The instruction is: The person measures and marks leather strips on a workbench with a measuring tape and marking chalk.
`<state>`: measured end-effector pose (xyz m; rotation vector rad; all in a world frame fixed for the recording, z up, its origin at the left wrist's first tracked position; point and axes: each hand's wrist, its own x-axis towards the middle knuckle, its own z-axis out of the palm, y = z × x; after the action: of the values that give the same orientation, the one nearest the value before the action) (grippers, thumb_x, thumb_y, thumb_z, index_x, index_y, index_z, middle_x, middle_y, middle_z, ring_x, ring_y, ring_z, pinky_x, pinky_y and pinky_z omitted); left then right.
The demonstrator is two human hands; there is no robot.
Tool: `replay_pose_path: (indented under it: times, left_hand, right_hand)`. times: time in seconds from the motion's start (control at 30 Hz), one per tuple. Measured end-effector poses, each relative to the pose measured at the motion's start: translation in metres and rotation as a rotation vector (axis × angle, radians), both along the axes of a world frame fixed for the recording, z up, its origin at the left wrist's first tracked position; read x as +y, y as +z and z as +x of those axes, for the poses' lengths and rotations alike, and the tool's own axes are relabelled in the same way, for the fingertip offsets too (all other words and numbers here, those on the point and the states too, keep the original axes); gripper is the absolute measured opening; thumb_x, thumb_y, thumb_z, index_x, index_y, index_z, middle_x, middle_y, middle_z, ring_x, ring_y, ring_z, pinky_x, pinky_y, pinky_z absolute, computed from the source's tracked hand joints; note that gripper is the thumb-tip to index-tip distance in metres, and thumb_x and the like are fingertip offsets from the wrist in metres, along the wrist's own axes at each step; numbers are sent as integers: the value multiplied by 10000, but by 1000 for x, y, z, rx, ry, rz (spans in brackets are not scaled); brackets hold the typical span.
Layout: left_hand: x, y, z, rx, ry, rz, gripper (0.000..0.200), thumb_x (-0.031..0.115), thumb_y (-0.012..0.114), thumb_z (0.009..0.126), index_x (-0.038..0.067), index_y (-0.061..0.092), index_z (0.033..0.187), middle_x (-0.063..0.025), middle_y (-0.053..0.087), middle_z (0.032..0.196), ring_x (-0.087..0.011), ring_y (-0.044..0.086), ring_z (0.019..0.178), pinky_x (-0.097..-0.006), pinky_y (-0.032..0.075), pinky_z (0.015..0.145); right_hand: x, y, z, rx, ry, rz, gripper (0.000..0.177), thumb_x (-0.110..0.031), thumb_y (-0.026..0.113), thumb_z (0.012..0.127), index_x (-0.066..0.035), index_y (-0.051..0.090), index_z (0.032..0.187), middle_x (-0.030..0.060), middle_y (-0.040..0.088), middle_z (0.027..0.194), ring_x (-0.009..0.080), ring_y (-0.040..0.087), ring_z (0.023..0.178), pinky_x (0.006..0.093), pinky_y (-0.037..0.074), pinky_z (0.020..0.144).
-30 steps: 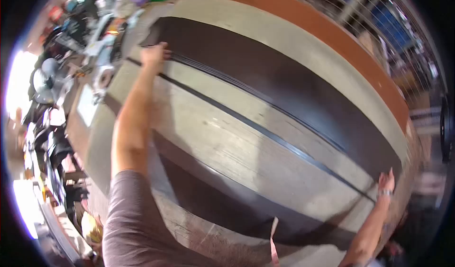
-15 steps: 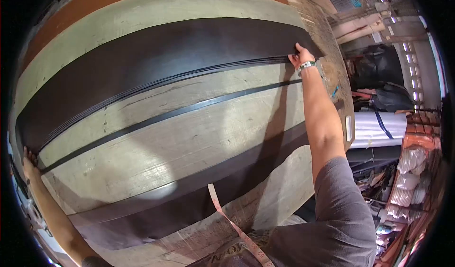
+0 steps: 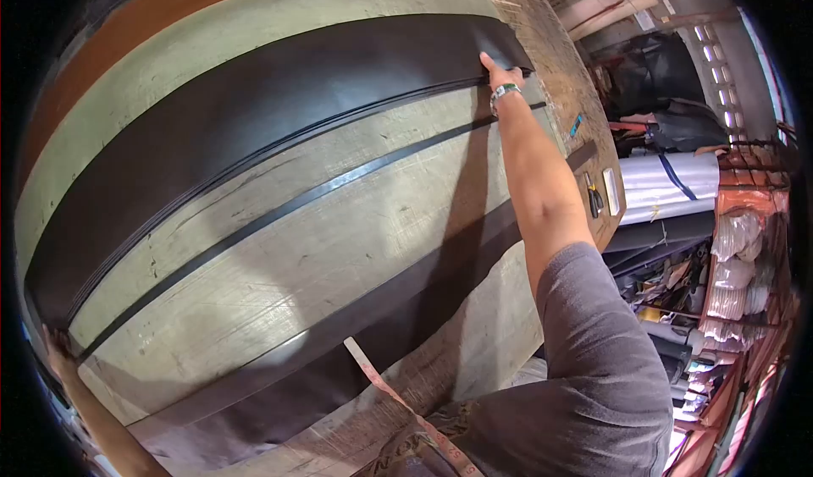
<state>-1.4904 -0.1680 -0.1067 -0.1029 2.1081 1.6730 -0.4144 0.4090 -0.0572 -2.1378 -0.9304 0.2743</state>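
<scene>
While the right hand [image 3: 500, 75] lies, fingers extended, on the near edge of the dark sheet [image 3: 279, 96] at the right end of the worktable [image 3: 339, 257], the left hand [image 3: 55, 341] sits at the left end, its grip indiscernible. The sheet's long axis runs left to right, spanning both widely spread hands.

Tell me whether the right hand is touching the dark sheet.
Touching: head view shows the right hand pressing the dark sheet at its end.

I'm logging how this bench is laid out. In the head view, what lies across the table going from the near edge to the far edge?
measuring tape, near dark sheet, thin black strip, wide dark sheet that the right hand touches, orange-brown band
</scene>
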Motion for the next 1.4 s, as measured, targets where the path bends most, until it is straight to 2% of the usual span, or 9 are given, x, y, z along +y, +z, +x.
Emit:
replay_pose_path:
  times: [0.1,0.17,0.23,0.43,0.6,0.77,0.87,1.27,1.4]
  left_hand:
    - [-16,21,9,-73,-345,20,486,399,663,969,66,611,1319,-96,674,1101,-154,627,878,-280,502,773]
    - [-29,30,60,207,-298,-136,560,415,633,986,-5,565,1349,-185,653,1211,-242,641,1015,-323,494,893]
    - [-48,48,161,1050,-484,-597,586,383,622,999,-61,517,1367,-232,608,1300,-315,608,1134,-362,459,990]
    - [-123,77,448,864,-643,-580,575,275,633,999,-62,452,1429,-251,500,1432,-339,514,1300,-431,397,1107]
    - [-91,92,619,1076,-710,-660,576,293,658,957,-64,499,1381,-281,438,1465,-409,386,1385,-484,291,1166]
    - [0,87,794,1252,-879,-597,694,356,719,857,-18,493,1396,-322,387,1484,-492,269,1418,-579,177,1186]
    - [28,102,880,1069,-992,-675,758,377,722,852,-12,434,1436,-305,327,1535,-485,220,1455,-567,160,1201]
    - [27,79,900,1061,-802,-579,682,475,594,932,85,440,1470,-231,270,1594,-425,212,1491,-507,205,1219]
    - [28,83,903,1107,-757,-595,666,463,632,895,87,485,1425,-217,318,1570,-410,255,1475,-496,223,1213]
  right_hand:
    - [6,-18,20,107,-2,110,831,-362,884,706,65,540,1331,265,593,1334,392,554,1266,440,441,1081]
    - [-13,-7,15,89,2,138,708,-306,819,783,69,539,1315,287,582,1329,425,551,1250,470,433,1077]
    - [-54,4,-1,-229,117,33,739,-331,750,825,80,473,1373,292,489,1432,456,458,1322,492,379,1114]
    - [-292,63,-25,-602,1071,153,645,-342,640,922,-38,438,1454,257,337,1560,428,341,1432,539,298,1151]
    - [-433,25,9,-603,1106,-119,639,-452,544,968,-99,430,1489,183,335,1586,377,290,1476,550,222,1189]
    - [-419,24,12,-555,1106,-25,642,-466,550,961,-105,439,1481,183,356,1574,380,294,1471,563,230,1183]
    - [-421,16,12,-558,1097,27,654,-428,587,936,-117,427,1488,183,353,1573,398,295,1463,569,251,1170]
    - [-393,12,65,-422,1484,-2,641,-404,562,962,-78,420,1496,190,286,1612,367,209,1509,547,177,1207]
    - [-373,27,114,-116,1625,-10,458,-307,628,946,-15,605,1298,208,488,1471,375,410,1400,495,317,1151]
